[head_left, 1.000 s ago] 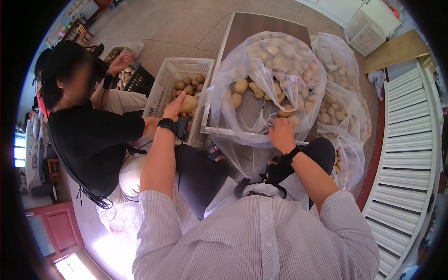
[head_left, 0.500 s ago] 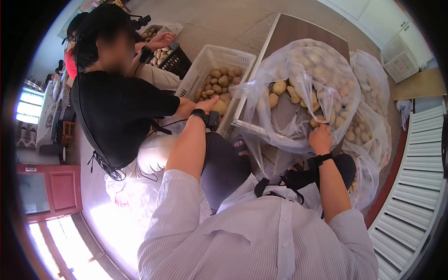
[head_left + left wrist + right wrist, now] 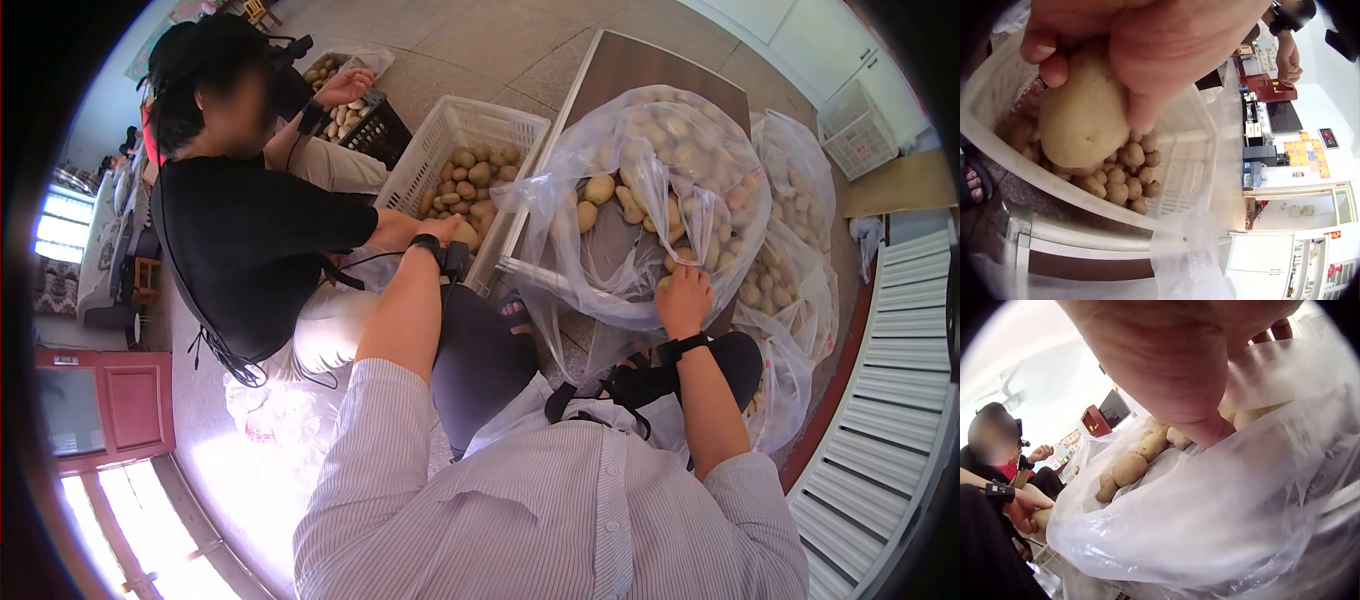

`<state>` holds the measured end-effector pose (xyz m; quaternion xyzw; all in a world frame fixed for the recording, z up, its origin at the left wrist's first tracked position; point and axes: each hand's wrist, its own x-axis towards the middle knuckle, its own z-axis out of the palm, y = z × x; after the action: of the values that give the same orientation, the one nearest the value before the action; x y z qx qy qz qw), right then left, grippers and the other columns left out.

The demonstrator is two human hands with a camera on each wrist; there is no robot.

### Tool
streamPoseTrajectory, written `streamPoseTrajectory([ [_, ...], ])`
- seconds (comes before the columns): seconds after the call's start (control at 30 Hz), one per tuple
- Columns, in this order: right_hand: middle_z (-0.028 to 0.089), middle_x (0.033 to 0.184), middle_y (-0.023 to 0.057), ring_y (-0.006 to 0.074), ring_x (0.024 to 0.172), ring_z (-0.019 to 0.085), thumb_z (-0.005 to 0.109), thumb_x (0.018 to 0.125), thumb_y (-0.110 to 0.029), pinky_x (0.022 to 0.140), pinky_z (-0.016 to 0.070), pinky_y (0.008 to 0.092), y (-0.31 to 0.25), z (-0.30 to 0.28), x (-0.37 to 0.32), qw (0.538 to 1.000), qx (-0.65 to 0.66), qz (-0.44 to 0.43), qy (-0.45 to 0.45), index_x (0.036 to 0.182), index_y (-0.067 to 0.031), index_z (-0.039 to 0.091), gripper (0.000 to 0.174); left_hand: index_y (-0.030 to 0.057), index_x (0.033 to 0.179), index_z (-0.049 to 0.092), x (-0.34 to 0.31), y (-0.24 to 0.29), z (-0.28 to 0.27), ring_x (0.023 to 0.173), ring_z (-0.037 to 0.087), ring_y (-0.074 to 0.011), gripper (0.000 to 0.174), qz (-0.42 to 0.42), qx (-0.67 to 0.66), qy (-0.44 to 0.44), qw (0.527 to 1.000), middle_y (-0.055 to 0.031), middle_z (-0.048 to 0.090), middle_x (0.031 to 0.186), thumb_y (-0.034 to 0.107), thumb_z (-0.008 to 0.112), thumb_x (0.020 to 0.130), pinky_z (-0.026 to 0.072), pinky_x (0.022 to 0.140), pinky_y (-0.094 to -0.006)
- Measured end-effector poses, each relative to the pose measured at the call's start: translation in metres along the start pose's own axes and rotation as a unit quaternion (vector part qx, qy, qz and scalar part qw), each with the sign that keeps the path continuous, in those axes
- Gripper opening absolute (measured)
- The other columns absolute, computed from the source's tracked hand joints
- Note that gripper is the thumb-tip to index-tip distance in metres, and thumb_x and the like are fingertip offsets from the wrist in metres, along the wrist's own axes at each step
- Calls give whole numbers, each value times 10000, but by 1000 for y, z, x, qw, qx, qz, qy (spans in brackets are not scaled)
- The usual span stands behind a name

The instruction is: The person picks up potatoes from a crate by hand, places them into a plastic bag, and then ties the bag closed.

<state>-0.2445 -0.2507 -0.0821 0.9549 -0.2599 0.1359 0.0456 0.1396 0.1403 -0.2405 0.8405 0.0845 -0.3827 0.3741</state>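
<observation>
My left hand (image 3: 1172, 56) grips a large pale potato (image 3: 1085, 115), thumb on one side and fingers on the other. Beneath it in the left wrist view is a white plastic crate (image 3: 527, 125) holding many smaller potatoes (image 3: 470, 175). At the near rim of a clear plastic bag (image 3: 600, 305) full of potatoes is my right hand (image 3: 684, 300), its fingers over the potatoes just inside. The right wrist view shows the thumb against potatoes (image 3: 1130, 469); plastic and the palm hide most of the fingers, so I cannot tell whether they hold one.
The bag lies on a low brown table (image 3: 650, 70). More bagged potatoes (image 3: 790, 210) stand to its right. A person in black (image 3: 250, 215) sits at my left, an arm reaching to the crate. Behind it stands a black basket (image 3: 375, 135) of potatoes. A white slatted panel (image 3: 880, 380) runs along the right.
The head view has swung left, so the scene sits farther right. My left hand still holds the potato at the crate. My right hand has moved slightly inward over the bag's rim.
</observation>
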Motion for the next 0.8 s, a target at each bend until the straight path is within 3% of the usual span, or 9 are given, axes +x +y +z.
streamPoseTrajectory([
  [0.07, 640, 1114, 108, 336, 1021, 610, 736, 715, -230, 927, 458, 464, 0, 1, 0, 1000, -2, -22, -10, 1039, -78, 630, 372, -89, 1090, 661, -15, 6, 3, 821, 685, -301, 787, 12, 98, 65, 993, -200, 708, 924, 655, 568, 852, 523, 719, -404],
  [0.2, 627, 1132, 91, 325, 1052, 603, 751, 728, -240, 909, 476, 465, 0, 9, 0, 995, 2, -9, -103, 1081, -84, 628, 406, -31, 1002, 668, -10, 0, -3, 763, 654, -293, 592, 2, 86, 11, 996, -156, 695, 853, 541, 547, 904, 508, 697, -400],
  [0.27, 624, 1073, 109, 351, 938, 647, 684, 751, -200, 819, 492, 499, -1, 6, -4, 998, 7, 10, -61, 1077, -92, 615, 350, -12, 908, 636, -4, 3, -7, 708, 623, -267, 429, 144, 216, -48, 965, -127, 682, 815, 404, 537, 936, 492, 670, -416],
  [0.3, 624, 1073, 109, 351, 938, 647, 684, 751, -200, 819, 492, 499, -2, 2, -4, 998, 1, 17, -61, 1077, -92, 615, 350, -12, 908, 636, -12, 13, 2, 708, 623, -267, 429, 149, 218, -55, 963, -127, 682, 815, 404, 537, 936, 492, 670, -416],
  [0.37, 620, 1070, 115, 374, 893, 672, 685, 759, -215, 772, 496, 523, 0, -5, -2, 984, 43, 96, -143, 1134, -100, 574, 408, 2, 868, 619, -44, 37, 13, 701, 616, -241, 298, 14, -71, -23, 997, -114, 664, 793, 277, 531, 942, 495, 648, -400],
  [0.5, 607, 1101, 133, 371, 911, 682, 745, 732, -280, 775, 496, 533, 7, 12, -4, 978, 9, 104, -179, 1197, -117, 509, 547, 14, 936, 646, -144, 99, 31, 598, 604, -187, 259, 77, -160, 60, 982, -67, 646, 832, 268, 602, 919, 482, 504, -329],
  [0.63, 608, 1106, 126, 372, 946, 674, 728, 730, -271, 814, 463, 555, 7, 14, -5, 977, 10, 100, -188, 1190, -119, 505, 534, 21, 1007, 650, -164, 118, 43, 558, 592, -162, 273, 107, -205, 50, 972, -52, 646, 857, 273, 638, 902, 464, 460, -310],
  [0.7, 608, 1122, 125, 374, 963, 669, 724, 726, -267, 830, 454, 556, 5, 6, -3, 973, 23, 94, -211, 1202, -120, 509, 543, 66, 1107, 606, -171, 127, 46, 607, 574, -125, 292, 146, -222, -8, 964, -47, 646, 1003, 299, 648, 934, 447, 481, -268],
  [0.8, 614, 1137, 127, 369, 969, 668, 721, 721, -269, 833, 452, 541, -1, -6, -4, 976, 60, 67, -200, 1211, -115, 517, 553, 72, 1118, 606, -195, 140, 58, 617, 574, -106, 283, 167, -276, -39, 946, -37, 653, 966, 286, 646, 937, 458, 507, -259],
])
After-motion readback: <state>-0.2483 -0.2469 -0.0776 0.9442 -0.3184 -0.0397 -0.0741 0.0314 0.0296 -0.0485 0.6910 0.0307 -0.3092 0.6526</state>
